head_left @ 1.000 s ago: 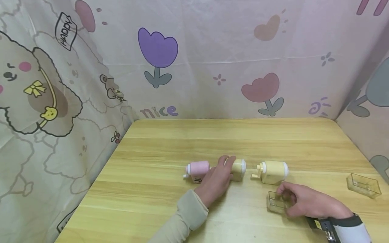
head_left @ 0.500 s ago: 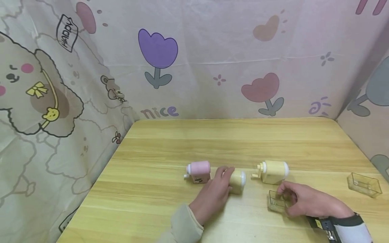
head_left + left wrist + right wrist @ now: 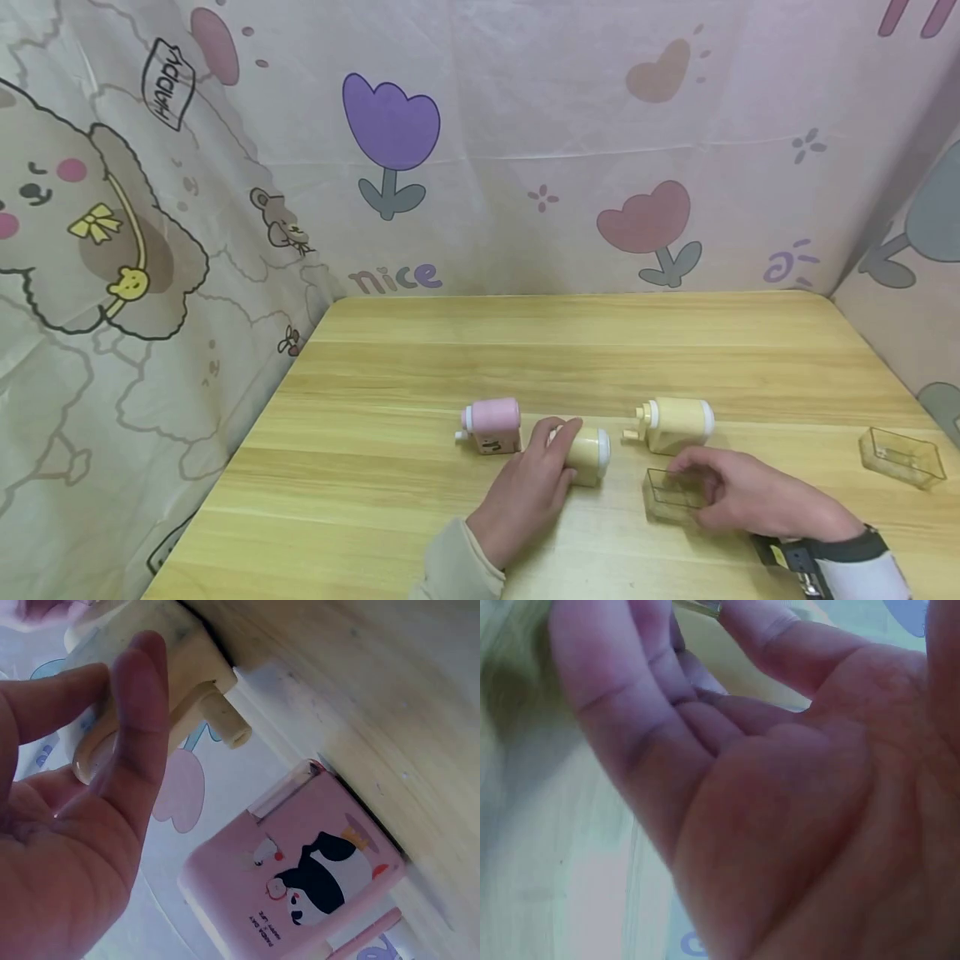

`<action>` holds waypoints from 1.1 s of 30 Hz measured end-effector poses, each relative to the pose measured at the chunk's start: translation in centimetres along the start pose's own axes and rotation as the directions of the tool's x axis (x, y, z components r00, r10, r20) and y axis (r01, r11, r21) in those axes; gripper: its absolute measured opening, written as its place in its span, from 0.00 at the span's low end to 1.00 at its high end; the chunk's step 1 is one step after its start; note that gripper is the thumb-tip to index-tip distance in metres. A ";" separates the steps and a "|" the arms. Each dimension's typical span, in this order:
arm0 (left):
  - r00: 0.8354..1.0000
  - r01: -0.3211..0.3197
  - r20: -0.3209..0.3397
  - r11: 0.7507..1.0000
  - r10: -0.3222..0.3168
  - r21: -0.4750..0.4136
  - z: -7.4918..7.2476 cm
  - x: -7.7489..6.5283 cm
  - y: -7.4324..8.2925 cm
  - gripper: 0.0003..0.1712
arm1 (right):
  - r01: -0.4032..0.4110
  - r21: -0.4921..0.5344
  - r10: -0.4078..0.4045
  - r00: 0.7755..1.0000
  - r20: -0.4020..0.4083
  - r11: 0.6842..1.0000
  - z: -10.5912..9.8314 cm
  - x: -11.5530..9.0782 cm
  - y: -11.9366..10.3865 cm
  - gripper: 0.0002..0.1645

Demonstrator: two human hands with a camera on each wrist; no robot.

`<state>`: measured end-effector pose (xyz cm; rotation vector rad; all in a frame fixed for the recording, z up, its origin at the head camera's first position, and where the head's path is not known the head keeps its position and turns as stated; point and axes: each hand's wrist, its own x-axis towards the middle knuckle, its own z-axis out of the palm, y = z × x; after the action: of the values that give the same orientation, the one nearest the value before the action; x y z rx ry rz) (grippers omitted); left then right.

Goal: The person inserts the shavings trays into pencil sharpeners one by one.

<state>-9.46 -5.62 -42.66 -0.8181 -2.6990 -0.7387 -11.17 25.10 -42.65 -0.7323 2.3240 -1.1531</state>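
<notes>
My left hand grips a pale yellow crank pencil sharpener with white trim at its end; in the left wrist view its crank knob sticks out past my fingers. Just left of it stands a pink pencil sharpener, with a panda print in the left wrist view. My right hand pinches a clear amber shavings drawer between thumb and fingers, low over the table. Behind that drawer is a second yellow pencil sharpener, its crank to the left. The right wrist view is mostly filled by my palm.
Another clear amber drawer lies at the table's right side. The wooden table ends at a cartoon-printed curtain behind and on both sides.
My left hand has drawn the yellow sharpener towards me, away from the row of the other two. My right hand has shifted slightly left with the drawer.
</notes>
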 end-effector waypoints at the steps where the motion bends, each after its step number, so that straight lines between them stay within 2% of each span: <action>1: 1.000 -0.001 -0.002 1.000 0.001 0.002 0.0 0.0 0.0 0.36 | 0.004 -0.005 -0.004 1.000 -0.003 1.000 0.1 0.1 -0.1 0.33; 10: 1.000 0.008 0.006 1.000 -0.008 -0.002 0.0 -0.1 -0.2 0.36 | 0.072 -0.056 -0.075 0.996 -0.050 0.996 0.6 0.9 -0.6 0.33; 17: 1.000 0.018 0.022 1.000 -0.018 0.001 0.0 -0.2 -0.2 0.36 | 0.075 -0.119 -0.088 0.991 -0.104 0.990 1.1 1.4 -1.2 0.35; 26: 0.999 0.014 0.030 1.000 -0.015 0.013 0.0 -0.2 -0.2 0.36 | 0.044 -0.147 -0.067 0.985 -0.157 0.988 1.9 2.0 -1.8 0.38; 33: 0.999 0.014 0.030 1.000 -0.015 0.020 0.0 -0.1 -0.1 0.36 | 0.095 -0.205 -0.140 0.966 -0.218 0.974 2.5 2.6 -2.1 0.38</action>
<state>-9.37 -5.74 -42.73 -0.8125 -2.7376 -0.7069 -11.15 20.93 -42.72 -0.8562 2.6475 -1.1254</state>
